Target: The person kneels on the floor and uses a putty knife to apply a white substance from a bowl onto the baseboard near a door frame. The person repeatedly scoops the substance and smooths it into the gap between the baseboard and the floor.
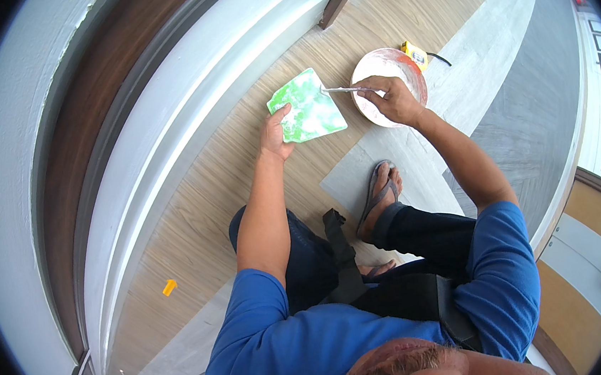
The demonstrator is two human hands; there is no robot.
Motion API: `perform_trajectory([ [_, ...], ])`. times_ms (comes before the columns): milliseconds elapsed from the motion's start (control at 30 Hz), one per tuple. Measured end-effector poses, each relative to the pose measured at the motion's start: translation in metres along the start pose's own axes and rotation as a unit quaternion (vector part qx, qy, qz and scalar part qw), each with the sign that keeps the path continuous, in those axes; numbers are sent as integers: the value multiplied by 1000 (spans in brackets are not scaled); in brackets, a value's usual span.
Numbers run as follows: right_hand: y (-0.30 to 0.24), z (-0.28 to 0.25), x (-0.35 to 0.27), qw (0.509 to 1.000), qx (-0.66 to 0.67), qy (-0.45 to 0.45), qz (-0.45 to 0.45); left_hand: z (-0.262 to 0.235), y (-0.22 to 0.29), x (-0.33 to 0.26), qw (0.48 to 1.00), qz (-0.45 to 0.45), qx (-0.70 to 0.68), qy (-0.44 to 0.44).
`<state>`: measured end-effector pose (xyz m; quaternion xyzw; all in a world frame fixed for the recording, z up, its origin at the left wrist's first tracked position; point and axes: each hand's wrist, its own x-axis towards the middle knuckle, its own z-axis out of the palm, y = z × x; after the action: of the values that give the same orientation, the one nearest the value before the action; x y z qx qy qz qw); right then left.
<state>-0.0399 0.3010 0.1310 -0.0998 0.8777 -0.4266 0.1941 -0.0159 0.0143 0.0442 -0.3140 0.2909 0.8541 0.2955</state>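
left hand [276, 137] grips the near edge of the green-and-white tile [306, 106], which lies flat on the wooden floor [196, 218]. right hand [394, 99] is closed around a thin metal tool [348, 90], its tip touching the tile's far corner, hand over the round white bowl [412, 70] just beside the tile.

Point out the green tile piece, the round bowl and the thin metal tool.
green tile piece [306, 108], head view, middle of its smeared top face.
round bowl [404, 60], head view, upper inside wall.
thin metal tool [342, 89], head view, mid-blade, held by the right hand [393, 99].
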Motion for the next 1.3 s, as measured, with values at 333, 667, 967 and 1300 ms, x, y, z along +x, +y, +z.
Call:
perform_trajectory([
  [333,-3,-3,10,937,289,-45,189,-11,3,5,998,3,23,57],
  [667,13,52,44,765,590,124,228,-7,38,-7,944,-40,319,73],
  [967,32,107,108,798,456,281,275,4,55,-24,867,-99,489,-5],
  [1300,18,110,148,839,263,381,284,2,34,0,854,-140,494,-80],
])
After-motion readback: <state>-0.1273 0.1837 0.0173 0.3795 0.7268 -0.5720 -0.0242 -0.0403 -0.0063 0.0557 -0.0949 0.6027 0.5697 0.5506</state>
